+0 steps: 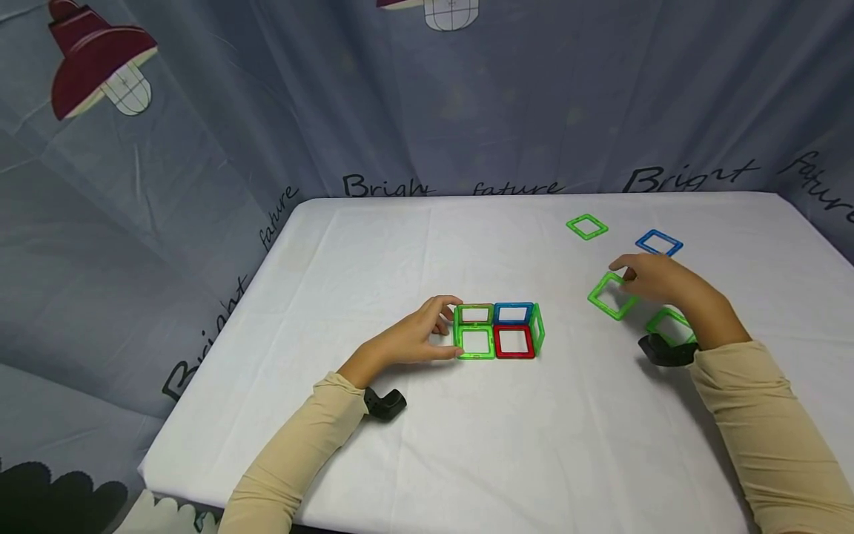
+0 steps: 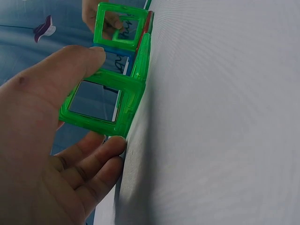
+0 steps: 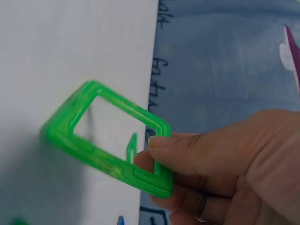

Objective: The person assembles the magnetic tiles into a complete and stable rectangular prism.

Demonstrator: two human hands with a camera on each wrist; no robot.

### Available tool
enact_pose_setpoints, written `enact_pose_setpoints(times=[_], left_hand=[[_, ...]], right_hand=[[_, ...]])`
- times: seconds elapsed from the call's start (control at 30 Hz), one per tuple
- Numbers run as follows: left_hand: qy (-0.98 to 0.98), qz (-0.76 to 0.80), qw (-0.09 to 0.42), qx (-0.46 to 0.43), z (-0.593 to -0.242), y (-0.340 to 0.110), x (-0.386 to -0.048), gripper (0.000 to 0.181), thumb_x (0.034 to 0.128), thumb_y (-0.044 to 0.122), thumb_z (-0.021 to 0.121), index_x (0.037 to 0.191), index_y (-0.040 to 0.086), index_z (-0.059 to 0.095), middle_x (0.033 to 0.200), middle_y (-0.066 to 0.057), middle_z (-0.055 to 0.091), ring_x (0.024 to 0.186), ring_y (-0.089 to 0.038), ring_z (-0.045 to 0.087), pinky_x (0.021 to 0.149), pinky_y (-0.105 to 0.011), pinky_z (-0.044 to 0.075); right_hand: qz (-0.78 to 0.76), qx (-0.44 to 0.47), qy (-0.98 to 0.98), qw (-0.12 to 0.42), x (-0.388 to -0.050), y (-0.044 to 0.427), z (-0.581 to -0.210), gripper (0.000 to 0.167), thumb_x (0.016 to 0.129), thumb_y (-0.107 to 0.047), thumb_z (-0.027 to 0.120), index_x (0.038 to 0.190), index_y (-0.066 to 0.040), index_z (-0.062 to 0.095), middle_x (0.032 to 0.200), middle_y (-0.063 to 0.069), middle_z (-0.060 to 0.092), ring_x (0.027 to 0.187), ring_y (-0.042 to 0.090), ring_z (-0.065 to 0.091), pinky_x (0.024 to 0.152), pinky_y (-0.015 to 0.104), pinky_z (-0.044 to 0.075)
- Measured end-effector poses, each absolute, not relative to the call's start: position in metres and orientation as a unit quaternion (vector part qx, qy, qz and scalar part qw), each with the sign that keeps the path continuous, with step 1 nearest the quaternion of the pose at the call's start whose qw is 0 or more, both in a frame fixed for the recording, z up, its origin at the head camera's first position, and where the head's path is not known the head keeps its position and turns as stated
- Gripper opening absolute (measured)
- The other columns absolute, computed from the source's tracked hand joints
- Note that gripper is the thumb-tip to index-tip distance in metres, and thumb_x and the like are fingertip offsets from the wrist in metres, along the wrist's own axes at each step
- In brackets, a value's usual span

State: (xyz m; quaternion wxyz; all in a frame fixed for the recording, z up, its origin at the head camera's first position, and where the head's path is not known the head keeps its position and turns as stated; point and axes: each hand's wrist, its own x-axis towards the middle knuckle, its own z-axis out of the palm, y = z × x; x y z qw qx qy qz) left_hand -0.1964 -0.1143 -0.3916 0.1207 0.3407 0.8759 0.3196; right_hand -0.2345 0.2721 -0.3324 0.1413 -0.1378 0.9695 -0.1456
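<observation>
In the head view my left hand (image 1: 423, 331) grips the left end of a small build of square magnetic tiles on the white table. Its front row has a green tile (image 1: 477, 356) beside a red tile (image 1: 497, 345). A blue tile (image 1: 514, 305) stands behind, and a green tile (image 1: 539, 330) closes the right end. In the left wrist view, thumb and fingers hold the near green tile (image 2: 89, 121). Off to the right, my right hand (image 1: 660, 280) pinches a green square tile (image 3: 105, 163) by one corner, tilted.
Toward the back right lie a loose green tile (image 1: 577, 232) and a blue tile (image 1: 668, 236). Another green tile (image 1: 655, 318) is partly hidden by the right wrist. Black wrist cameras (image 1: 383, 404) hang under both wrists. A grey printed curtain (image 1: 467, 111) borders the table.
</observation>
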Motion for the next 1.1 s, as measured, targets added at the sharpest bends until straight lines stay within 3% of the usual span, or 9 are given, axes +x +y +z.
enact_pose_setpoints(times=[0.3, 0.47, 0.87, 1.1], left_hand=[[0.877, 0.32, 0.123, 0.336, -0.393, -0.114, -0.197, 0.076, 0.0793, 0.033, 0.07, 0.137, 0.018, 0.023, 0.119, -0.004, 0.046, 0.097, -0.009, 0.054, 0.087, -0.024, 0.046], [0.876, 0.322, 0.123, 0.338, -0.392, -0.114, -0.197, 0.076, 0.0792, 0.034, 0.07, 0.137, 0.018, 0.023, 0.119, -0.005, 0.046, 0.097, -0.01, 0.054, 0.087, -0.025, 0.046], [0.874, 0.322, 0.12, 0.344, -0.392, -0.114, -0.199, 0.076, 0.0796, 0.033, 0.069, 0.137, 0.016, 0.023, 0.119, -0.006, 0.046, 0.097, -0.011, 0.054, 0.087, -0.025, 0.046], [0.872, 0.324, 0.126, 0.345, -0.392, -0.114, -0.199, 0.075, 0.0797, 0.034, 0.069, 0.137, 0.017, 0.023, 0.119, -0.005, 0.045, 0.097, -0.011, 0.054, 0.087, -0.025, 0.046]], right_hand=[[-0.14, -0.169, 0.971, 0.099, -0.223, 0.254, -0.318, 0.032, 0.086, -0.004, 0.057, 0.115, 0.01, 0.054, 0.099, 0.027, 0.061, 0.089, 0.038, 0.059, 0.071, 0.045, 0.049], [-0.147, -0.183, 0.97, 0.068, -0.216, 0.241, -0.31, 0.031, 0.085, -0.003, 0.058, 0.113, 0.01, 0.056, 0.095, 0.023, 0.063, 0.082, 0.031, 0.06, 0.066, 0.04, 0.049], [-0.173, -0.221, 0.957, -0.073, -0.188, 0.205, -0.291, 0.027, 0.083, -0.005, 0.064, 0.11, -0.002, 0.062, 0.094, 0.011, 0.057, 0.083, 0.023, 0.055, 0.061, 0.032, 0.046], [-0.205, -0.303, 0.922, -0.125, -0.174, 0.184, -0.289, 0.027, 0.078, 0.0, 0.068, 0.105, -0.003, 0.065, 0.087, 0.005, 0.058, 0.078, 0.017, 0.056, 0.059, 0.026, 0.047]])
